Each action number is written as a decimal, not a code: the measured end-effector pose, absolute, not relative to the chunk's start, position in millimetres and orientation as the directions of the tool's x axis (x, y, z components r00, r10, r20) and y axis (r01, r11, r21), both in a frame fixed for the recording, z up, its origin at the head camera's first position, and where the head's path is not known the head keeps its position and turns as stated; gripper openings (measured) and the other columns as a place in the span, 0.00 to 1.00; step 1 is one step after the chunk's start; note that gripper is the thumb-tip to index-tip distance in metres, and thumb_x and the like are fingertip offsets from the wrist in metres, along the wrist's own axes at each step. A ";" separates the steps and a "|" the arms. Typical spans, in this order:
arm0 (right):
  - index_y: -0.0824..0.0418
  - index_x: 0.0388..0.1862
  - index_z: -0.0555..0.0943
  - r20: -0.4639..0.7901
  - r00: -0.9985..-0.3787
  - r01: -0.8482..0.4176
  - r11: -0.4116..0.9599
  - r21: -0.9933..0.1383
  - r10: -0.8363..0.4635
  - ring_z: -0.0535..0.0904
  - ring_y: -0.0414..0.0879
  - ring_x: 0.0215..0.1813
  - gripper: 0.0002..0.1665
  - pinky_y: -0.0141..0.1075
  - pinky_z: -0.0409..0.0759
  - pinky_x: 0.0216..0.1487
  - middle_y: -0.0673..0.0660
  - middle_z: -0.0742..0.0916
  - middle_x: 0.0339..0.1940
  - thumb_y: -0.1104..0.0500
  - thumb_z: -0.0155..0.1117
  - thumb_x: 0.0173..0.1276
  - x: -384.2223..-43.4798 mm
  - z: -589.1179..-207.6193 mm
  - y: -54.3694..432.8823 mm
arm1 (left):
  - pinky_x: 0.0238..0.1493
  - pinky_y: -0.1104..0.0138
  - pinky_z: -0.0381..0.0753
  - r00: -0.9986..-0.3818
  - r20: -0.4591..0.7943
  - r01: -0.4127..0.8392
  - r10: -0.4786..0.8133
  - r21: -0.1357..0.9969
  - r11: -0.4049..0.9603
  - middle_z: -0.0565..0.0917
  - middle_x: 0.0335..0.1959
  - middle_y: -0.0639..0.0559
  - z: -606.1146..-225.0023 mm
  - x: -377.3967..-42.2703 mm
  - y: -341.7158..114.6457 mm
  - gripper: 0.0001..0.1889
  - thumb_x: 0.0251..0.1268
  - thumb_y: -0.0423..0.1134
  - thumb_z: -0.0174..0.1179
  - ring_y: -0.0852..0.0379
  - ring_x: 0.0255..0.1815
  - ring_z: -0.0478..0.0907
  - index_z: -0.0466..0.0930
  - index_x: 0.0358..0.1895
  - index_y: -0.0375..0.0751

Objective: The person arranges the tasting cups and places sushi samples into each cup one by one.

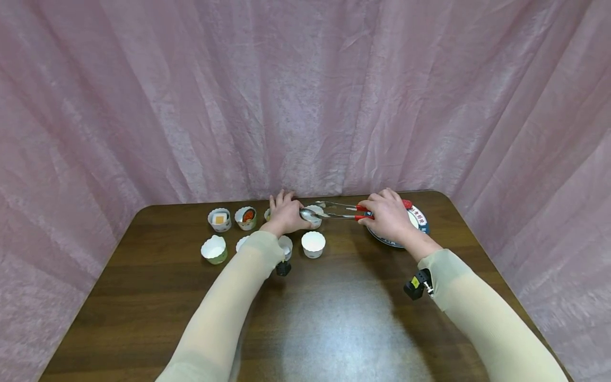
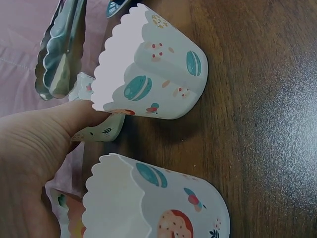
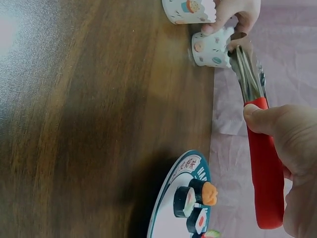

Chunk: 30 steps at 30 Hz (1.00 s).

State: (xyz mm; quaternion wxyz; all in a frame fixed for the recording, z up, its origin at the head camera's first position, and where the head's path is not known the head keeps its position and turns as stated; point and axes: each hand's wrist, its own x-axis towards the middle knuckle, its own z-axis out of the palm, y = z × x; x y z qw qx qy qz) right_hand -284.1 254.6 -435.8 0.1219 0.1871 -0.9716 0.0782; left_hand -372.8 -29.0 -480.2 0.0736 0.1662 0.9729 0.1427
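Paper cups (image 1: 313,251) left, tongs (image 3: 262,163) midway, plate (image 3: 161,223) right

Two rear-left cups (image 1: 221,228) hold a yellow-and-white block (image 1: 219,218) and a dark-and-red piece (image 1: 248,215), presumably left to move. Left hand (image 1: 288,215) pinches a printed, scalloped cup (image 3: 212,52) near its rim. Shiny metal tongs, red grips, reach that cup, arms apart; load unclear. Right hand (image 1: 387,215) fingers wrap the handle. Round, patterned plate carries sushi pieces (image 3: 183,202) already; looks partway.
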 end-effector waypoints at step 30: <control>0.62 0.62 0.81 0.357 -0.894 -0.321 0.943 -0.089 -0.271 0.71 0.64 0.57 0.32 0.62 0.58 0.70 0.62 0.84 0.52 0.53 0.78 0.61 -253.0 -407.7 325.1 | 0.76 0.37 0.28 -0.893 -0.002 0.406 0.451 0.429 0.807 0.47 0.84 0.44 -428.1 -359.4 -80.7 0.42 0.69 0.70 0.53 0.38 0.83 0.34 0.62 0.79 0.51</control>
